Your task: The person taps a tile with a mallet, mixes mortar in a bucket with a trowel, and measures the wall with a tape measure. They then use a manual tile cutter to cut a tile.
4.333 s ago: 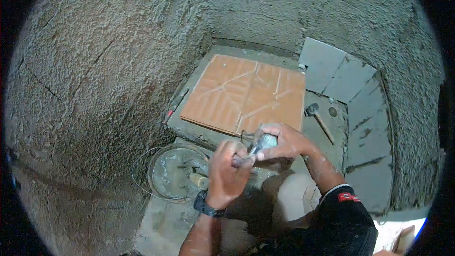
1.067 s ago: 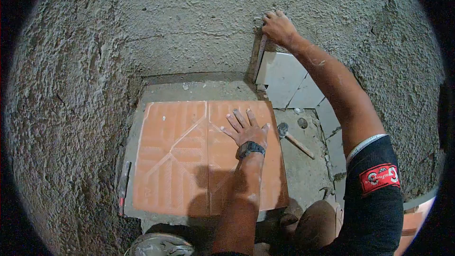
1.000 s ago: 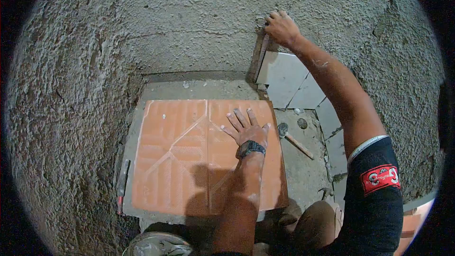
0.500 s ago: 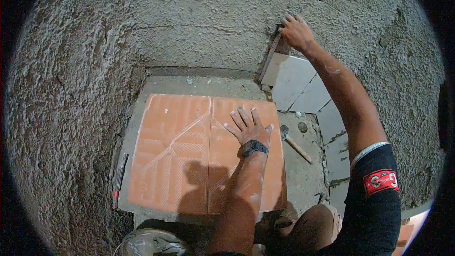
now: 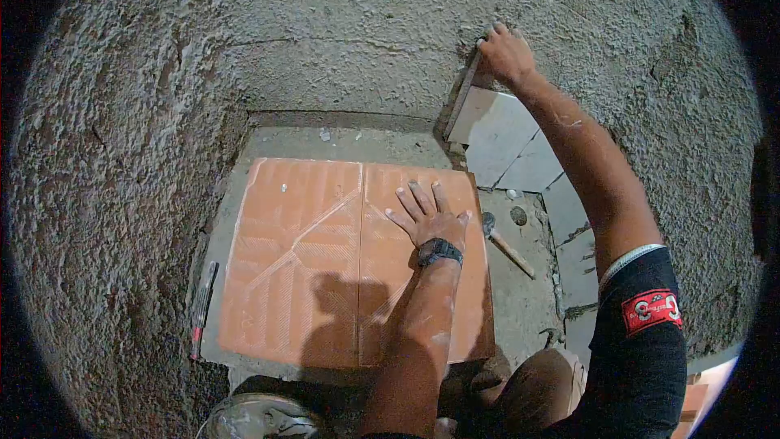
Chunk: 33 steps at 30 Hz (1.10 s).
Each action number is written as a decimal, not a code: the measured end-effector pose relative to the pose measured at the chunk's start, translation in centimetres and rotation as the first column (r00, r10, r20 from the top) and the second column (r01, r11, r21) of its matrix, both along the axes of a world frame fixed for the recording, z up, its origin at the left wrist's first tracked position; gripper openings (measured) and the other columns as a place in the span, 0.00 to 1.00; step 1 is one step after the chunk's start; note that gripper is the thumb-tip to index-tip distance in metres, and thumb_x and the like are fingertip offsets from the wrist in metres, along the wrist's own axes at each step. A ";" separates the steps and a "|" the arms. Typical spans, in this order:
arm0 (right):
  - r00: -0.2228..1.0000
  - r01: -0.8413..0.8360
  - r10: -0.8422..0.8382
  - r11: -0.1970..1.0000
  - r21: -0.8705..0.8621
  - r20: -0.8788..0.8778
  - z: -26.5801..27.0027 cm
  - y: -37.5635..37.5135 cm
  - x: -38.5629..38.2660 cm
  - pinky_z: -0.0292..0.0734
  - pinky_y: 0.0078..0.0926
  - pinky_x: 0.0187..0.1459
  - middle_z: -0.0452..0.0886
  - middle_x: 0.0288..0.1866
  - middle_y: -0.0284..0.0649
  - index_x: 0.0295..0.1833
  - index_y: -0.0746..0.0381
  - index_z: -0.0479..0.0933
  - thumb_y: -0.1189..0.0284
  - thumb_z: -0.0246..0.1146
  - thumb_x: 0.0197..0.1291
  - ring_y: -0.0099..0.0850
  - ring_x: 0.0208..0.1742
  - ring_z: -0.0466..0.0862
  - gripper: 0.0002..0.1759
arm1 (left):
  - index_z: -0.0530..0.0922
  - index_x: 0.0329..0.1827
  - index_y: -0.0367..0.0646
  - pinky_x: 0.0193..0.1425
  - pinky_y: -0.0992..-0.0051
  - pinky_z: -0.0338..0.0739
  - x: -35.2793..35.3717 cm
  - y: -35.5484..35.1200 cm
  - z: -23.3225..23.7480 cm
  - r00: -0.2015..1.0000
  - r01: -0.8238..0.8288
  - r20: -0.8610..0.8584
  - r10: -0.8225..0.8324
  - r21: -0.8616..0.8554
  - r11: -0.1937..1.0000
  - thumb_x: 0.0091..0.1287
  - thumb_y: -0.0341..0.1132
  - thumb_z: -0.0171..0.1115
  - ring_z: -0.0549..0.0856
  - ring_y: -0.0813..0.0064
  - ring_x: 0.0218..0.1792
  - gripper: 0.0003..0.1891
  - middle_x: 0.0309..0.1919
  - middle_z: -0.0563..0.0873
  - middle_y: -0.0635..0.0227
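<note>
My left hand (image 5: 437, 226) rests flat on the orange ribbed tiles (image 5: 305, 187), fingers spread, with a dark watch (image 5: 439, 252) on its wrist. Two of these tiles appear to lie side by side, ribbed faces up. At the upper right, my right hand (image 5: 509, 54) has its fingers curled round the top end of a narrow flat strip (image 5: 463, 103). That strip leans along the edge of the pale wall tiles (image 5: 491, 134), in the corner of the rough wall. The fingertips there are partly hidden.
A hammer (image 5: 512, 255) lies on the concrete floor right of the orange tiles. A pencil-like tool with a red end (image 5: 203, 309) lies along their left side. Rough plastered walls (image 5: 341, 57) enclose the space, and a whitish bucket (image 5: 260, 419) stands at the bottom.
My right hand has shifted very slightly at the top of the strip, and the view has moved a little. My left hand stays flat on the tile.
</note>
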State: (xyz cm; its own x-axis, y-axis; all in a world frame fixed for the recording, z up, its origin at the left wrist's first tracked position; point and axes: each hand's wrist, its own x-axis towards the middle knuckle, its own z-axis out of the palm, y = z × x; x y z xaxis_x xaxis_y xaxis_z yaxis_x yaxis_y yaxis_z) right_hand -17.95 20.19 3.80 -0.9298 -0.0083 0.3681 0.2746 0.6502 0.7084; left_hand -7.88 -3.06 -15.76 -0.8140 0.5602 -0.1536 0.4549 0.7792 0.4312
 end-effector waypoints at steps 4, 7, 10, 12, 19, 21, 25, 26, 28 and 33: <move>0.999 0.006 -0.007 1.000 -0.013 -0.049 -0.4 -0.4 -0.5 0.78 0.39 0.47 0.82 0.42 0.39 0.37 0.54 0.84 0.69 0.60 0.58 0.36 0.53 0.79 0.07 | 0.46 0.80 0.53 0.68 0.28 0.23 0.0 0.0 0.1 1.000 0.001 -0.009 -0.001 -0.004 1.000 0.68 0.64 0.48 0.33 0.41 0.77 0.44 0.79 0.40 0.50; 0.998 0.008 -0.009 1.000 -0.018 -0.066 -0.4 -0.6 -0.5 0.79 0.39 0.46 0.83 0.40 0.39 0.36 0.54 0.85 0.68 0.60 0.57 0.36 0.52 0.80 0.07 | 0.45 0.81 0.53 0.68 0.28 0.23 0.0 0.1 0.0 1.000 -0.003 -0.013 0.003 -0.006 1.000 0.68 0.64 0.48 0.33 0.41 0.77 0.43 0.79 0.40 0.50; 0.997 0.006 -0.006 1.000 0.000 -0.071 -0.5 -0.5 -0.6 0.79 0.40 0.46 0.83 0.40 0.39 0.36 0.54 0.85 0.68 0.60 0.57 0.36 0.52 0.80 0.07 | 0.45 0.81 0.53 0.68 0.28 0.23 0.0 0.1 -0.1 1.000 -0.002 -0.014 0.002 -0.014 1.000 0.68 0.64 0.48 0.33 0.41 0.77 0.44 0.79 0.40 0.51; 0.997 0.009 -0.009 1.000 0.002 -0.073 -0.4 -0.7 -0.5 0.79 0.40 0.45 0.83 0.41 0.38 0.36 0.54 0.85 0.68 0.60 0.57 0.36 0.52 0.80 0.08 | 0.45 0.81 0.53 0.68 0.28 0.23 0.0 0.1 -0.1 1.000 -0.003 -0.021 0.003 -0.024 1.000 0.68 0.64 0.47 0.32 0.41 0.77 0.44 0.79 0.39 0.51; 0.998 0.058 -0.059 0.998 -0.019 -0.020 -0.2 -1.0 -0.1 0.79 0.40 0.45 0.83 0.43 0.38 0.37 0.52 0.85 0.68 0.60 0.58 0.35 0.53 0.79 0.08 | 0.44 0.81 0.53 0.68 0.28 0.22 0.0 0.0 0.1 1.000 0.005 -0.002 -0.005 -0.019 1.000 0.68 0.65 0.46 0.32 0.42 0.77 0.44 0.79 0.38 0.51; 0.997 0.073 -0.073 0.997 -0.019 -0.004 -0.2 -1.2 0.2 0.79 0.40 0.45 0.83 0.43 0.37 0.38 0.52 0.85 0.68 0.60 0.58 0.35 0.53 0.79 0.08 | 0.46 0.81 0.54 0.68 0.26 0.24 0.1 0.0 0.1 0.999 0.005 -0.035 -0.006 -0.019 1.000 0.68 0.65 0.46 0.34 0.41 0.77 0.43 0.79 0.39 0.51; 0.999 0.046 -0.047 0.998 -0.034 -0.013 -0.3 -1.1 0.6 0.79 0.39 0.46 0.83 0.42 0.37 0.38 0.53 0.85 0.68 0.60 0.58 0.34 0.53 0.79 0.08 | 0.45 0.81 0.53 0.67 0.26 0.25 0.0 0.0 0.2 1.000 0.007 -0.030 -0.007 -0.029 1.000 0.69 0.65 0.45 0.33 0.40 0.77 0.43 0.79 0.40 0.51; 0.998 0.057 -0.058 0.997 -0.046 -0.007 -0.3 -1.0 0.6 0.79 0.38 0.46 0.83 0.42 0.37 0.37 0.53 0.85 0.68 0.61 0.58 0.34 0.53 0.79 0.07 | 0.45 0.81 0.54 0.67 0.26 0.25 0.0 0.0 0.2 0.999 0.007 -0.031 -0.008 -0.034 0.999 0.69 0.65 0.45 0.33 0.40 0.77 0.43 0.79 0.39 0.51; 0.998 0.058 -0.058 0.998 -0.037 0.000 -0.3 -1.0 0.7 0.80 0.39 0.46 0.84 0.42 0.38 0.37 0.53 0.85 0.68 0.61 0.57 0.35 0.53 0.80 0.07 | 0.45 0.81 0.54 0.67 0.26 0.25 0.0 0.0 0.2 0.999 0.009 -0.033 -0.011 -0.041 0.999 0.69 0.65 0.45 0.33 0.40 0.77 0.43 0.79 0.39 0.51; 0.998 0.058 -0.060 0.995 -0.080 -0.015 -0.4 -1.5 0.8 0.82 0.39 0.43 0.85 0.39 0.39 0.36 0.55 0.85 0.68 0.61 0.56 0.36 0.50 0.82 0.07 | 0.45 0.81 0.55 0.68 0.28 0.22 -0.1 0.2 0.1 1.000 0.003 0.009 -0.003 -0.035 0.999 0.67 0.66 0.46 0.32 0.43 0.78 0.44 0.79 0.38 0.52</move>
State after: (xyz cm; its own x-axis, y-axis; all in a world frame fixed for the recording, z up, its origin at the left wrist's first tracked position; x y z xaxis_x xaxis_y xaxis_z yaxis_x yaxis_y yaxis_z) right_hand -17.13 18.66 3.36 -0.9214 0.0764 0.3810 0.3257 0.6867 0.6499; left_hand -7.97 -2.88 -15.67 -0.8109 0.5568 -0.1801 0.4536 0.7925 0.4077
